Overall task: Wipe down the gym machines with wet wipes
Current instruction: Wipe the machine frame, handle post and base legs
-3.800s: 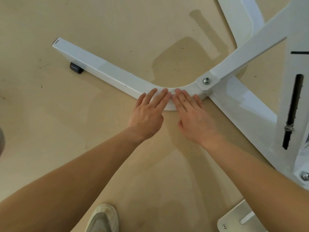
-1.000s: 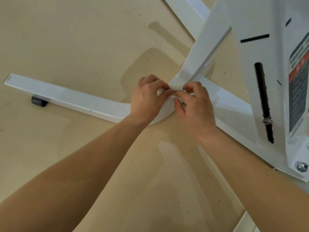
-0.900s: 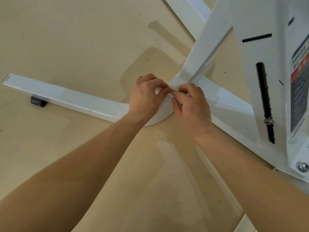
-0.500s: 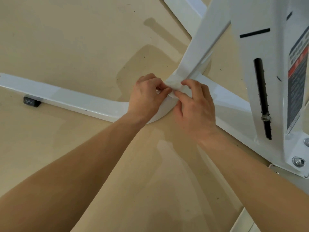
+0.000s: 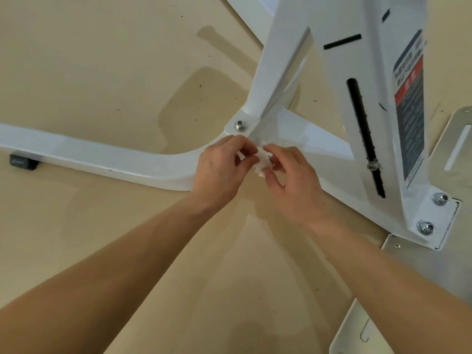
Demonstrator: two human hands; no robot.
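Wet wipe (image 5: 261, 163) pinched between both hands' fingers (image 5: 277, 150) above white machine frame (image 5: 115, 157), beige floor (image 5: 102, 60).

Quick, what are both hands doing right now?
Left hand: pinching the white wipe.
Right hand: pinching the same wipe.

Only two bare forearms and two bare hands of the person show. The left forearm (image 5: 115, 272) fills the lower left of the frame, broad at the edge and narrowing to a slim wrist. The right forearm (image 5: 383, 272) does the same from the lower right. The left hand (image 5: 219, 169) and right hand (image 5: 293, 182), near the middle of the frame, have slender fingers, and knuckles show faintly on their backs.
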